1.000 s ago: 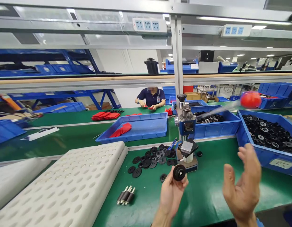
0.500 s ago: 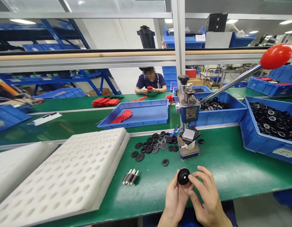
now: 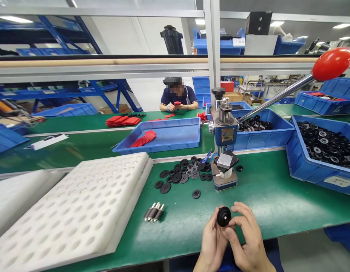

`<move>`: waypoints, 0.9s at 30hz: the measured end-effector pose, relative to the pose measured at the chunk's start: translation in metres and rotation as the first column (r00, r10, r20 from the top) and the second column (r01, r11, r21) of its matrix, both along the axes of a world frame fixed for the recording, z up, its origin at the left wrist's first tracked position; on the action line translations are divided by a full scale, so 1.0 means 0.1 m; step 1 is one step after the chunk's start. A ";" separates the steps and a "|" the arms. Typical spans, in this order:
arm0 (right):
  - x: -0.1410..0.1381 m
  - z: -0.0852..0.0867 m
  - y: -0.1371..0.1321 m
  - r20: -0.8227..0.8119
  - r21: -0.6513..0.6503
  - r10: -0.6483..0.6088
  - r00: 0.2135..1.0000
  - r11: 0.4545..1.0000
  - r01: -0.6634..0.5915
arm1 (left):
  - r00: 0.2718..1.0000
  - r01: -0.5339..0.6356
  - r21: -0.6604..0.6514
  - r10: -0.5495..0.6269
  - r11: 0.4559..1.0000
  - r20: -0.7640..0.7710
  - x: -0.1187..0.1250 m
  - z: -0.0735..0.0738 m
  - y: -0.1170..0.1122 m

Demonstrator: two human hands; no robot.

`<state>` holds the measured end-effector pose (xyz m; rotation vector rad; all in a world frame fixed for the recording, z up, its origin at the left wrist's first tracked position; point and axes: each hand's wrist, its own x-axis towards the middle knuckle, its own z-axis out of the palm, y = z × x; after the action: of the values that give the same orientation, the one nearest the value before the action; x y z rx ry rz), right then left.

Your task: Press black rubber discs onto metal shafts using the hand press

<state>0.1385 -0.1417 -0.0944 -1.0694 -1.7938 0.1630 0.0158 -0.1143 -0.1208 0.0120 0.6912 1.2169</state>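
My left hand (image 3: 213, 240) holds a round black disc-shaped part (image 3: 223, 216) with a white centre, its face turned up toward me. On the disc's lower right edge rest the thumb and a fingertip of my right hand (image 3: 245, 238), while its other fingers are raised and curved. Beyond my hands stands a hand press (image 3: 226, 134) with a red-knobbed lever (image 3: 332, 64). A single black disc (image 3: 196, 194) lies apart in front of a loose pile of black discs (image 3: 184, 172). Left of my hands is a small group of dark rollers with white shafts (image 3: 154, 212).
White foam trays (image 3: 87, 204) with rows of round holes fill the left side. Blue bins of black parts (image 3: 319, 170) stand at right and behind the press. A shallow blue bin (image 3: 169, 145) holds red pieces. Across the bench sits a co-worker (image 3: 179, 96) holding something red.
Both hands have shifted slightly right and down in view with the disc, and the disc is turned a little. The scene has slid slightly left as my head moved.
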 end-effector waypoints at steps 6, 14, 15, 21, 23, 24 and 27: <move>0.12 -0.25 0.09 0.074 -0.264 0.044 0.996 0.964 -0.023 | 0.925 0.177 0.184 -0.100 0.967 -0.366 -0.02 -0.09 -0.01; 0.33 -0.39 0.08 -0.305 -0.506 -0.046 0.951 0.854 -0.121 | 0.771 0.436 0.372 -0.126 0.820 -0.625 -0.13 -0.13 0.09; 0.35 -0.39 0.08 -0.343 -0.533 -0.052 0.938 0.833 -0.149 | 0.761 0.446 0.373 -0.125 0.814 -0.637 -0.13 -0.11 0.10; 0.36 -0.41 0.14 -0.549 -0.635 -0.115 0.828 0.701 -0.324 | 0.693 0.474 0.352 -0.095 0.807 -0.715 -0.09 -0.24 0.07; 0.30 -0.43 0.17 -0.602 -0.681 -0.120 0.790 0.593 -0.429 | 0.689 0.496 0.368 -0.099 0.786 -0.718 -0.06 -0.35 0.04; 0.28 -0.43 0.19 -0.623 -0.692 -0.136 0.770 0.556 -0.461 | 0.690 0.497 0.375 -0.093 0.783 -0.718 -0.06 -0.40 0.03; 0.33 -0.34 0.37 -0.676 -0.669 -0.209 0.707 0.577 -0.469 | 0.677 0.435 0.364 -0.033 0.824 -0.735 -0.13 -0.51 0.04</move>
<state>0.1713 -0.1046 -0.1285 -1.2160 -1.0154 1.4579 0.0026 -0.1104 -0.1717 1.0619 0.9628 1.0817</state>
